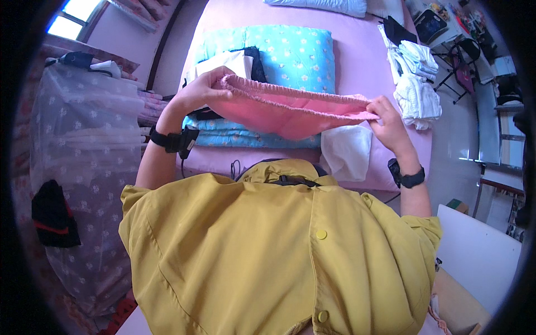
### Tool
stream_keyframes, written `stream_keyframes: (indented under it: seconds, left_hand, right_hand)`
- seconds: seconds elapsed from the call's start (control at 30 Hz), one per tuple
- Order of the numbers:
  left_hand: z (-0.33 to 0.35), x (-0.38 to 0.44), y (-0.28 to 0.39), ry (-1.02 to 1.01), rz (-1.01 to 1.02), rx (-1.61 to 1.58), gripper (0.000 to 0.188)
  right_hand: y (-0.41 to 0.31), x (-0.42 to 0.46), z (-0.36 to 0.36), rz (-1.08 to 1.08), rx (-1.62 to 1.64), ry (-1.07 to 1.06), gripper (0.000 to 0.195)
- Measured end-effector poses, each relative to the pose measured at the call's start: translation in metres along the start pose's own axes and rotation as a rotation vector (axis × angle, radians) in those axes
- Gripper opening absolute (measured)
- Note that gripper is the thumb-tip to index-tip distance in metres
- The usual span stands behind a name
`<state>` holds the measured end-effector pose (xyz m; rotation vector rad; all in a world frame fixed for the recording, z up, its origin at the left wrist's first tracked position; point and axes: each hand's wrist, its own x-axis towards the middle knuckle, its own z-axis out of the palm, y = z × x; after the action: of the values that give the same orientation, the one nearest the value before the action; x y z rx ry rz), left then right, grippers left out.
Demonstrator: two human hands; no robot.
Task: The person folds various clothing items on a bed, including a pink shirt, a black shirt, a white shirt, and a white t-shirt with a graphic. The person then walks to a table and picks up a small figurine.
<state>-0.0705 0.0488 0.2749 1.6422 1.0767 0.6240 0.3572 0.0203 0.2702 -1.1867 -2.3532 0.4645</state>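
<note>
A pink cloth garment (284, 113) with a gathered elastic opening is stretched sideways in the air between my hands. My left hand (205, 90) grips one end of the elastic edge, thumb on the near side. At the other end, my right hand (384, 119) pinches the edge between thumb and fingers. Beneath the garment lies a folded light-blue quilt (293, 58) with a flower print. White folded cloth (228, 65) and black lacy fabric (257, 63) rest on the quilt. Below my right hand, a white cloth (347, 150) is spread on the bed.
The bed (360, 54) has a pink sheet. Stacked white clothes (416, 92) lie along its right edge, and a pillow (322, 5) is at the top. A sheer cover (92, 138) drapes over something at left, with a black cap-like item (54, 217) on it. A white panel (477, 247) stands at right.
</note>
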Motion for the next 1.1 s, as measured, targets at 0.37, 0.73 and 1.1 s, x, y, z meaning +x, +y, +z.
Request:
stream_keyframes:
  seconds: [0.37, 0.73, 1.1]
  left_hand:
    - [0.02, -0.013, 0.003, 0.157, -0.047, 0.012, 0.016]
    - [0.042, 0.039, -0.04, 0.359, -0.243, -0.169, 0.026]
    - [0.119, 0.062, 0.011, 0.341, -0.063, 0.237, 0.034]
  right_hand:
    - [0.02, -0.005, -0.012, 0.486, 0.658, -0.091, 0.016]
    - [0.057, 0.045, 0.055, 0.769, 1.291, 0.286, 0.011]
    - [-0.056, 0.072, 0.104, 0.374, 0.913, 0.038, 0.023]
